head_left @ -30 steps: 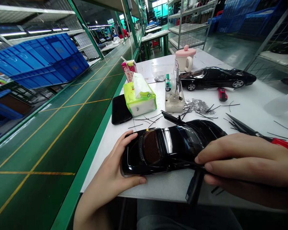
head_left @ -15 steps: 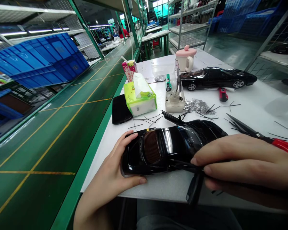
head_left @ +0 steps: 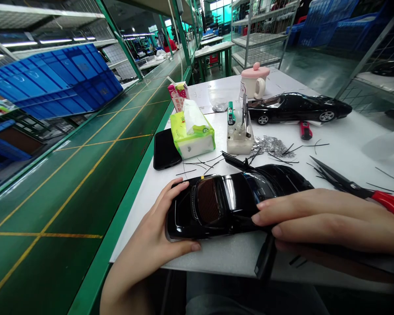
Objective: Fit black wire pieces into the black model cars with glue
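Note:
A glossy black model car (head_left: pixel 239 192) lies on the white table with both doors swung out. My left hand (head_left: pixel 160 227) grips its rear end, fingers over the far side and thumb along the near side. My right hand (head_left: pixel 315 218) is at the near door opening, its fingers pressed together by the car's side. What those fingers hold, if anything, is hidden. The near open door (head_left: pixel 265 258) sticks out below the right fingertips, over the table's front edge.
Red-handled scissors (head_left: pixel 357 188) lie beyond my right hand. Behind the car are black strips, a tissue pack (head_left: pixel 193 135), a phone (head_left: pixel 166 149), a tool holder (head_left: pixel 239 142), a second black car (head_left: pixel 298 108) and a lidded mug (head_left: pixel 253 83). A green conveyor (head_left: pixel 68 188) runs left.
My right hand has shifted slightly left, its fingertips now closer over the car's side. A thin dark piece seen at those fingertips earlier is no longer distinct. My left hand stays put.

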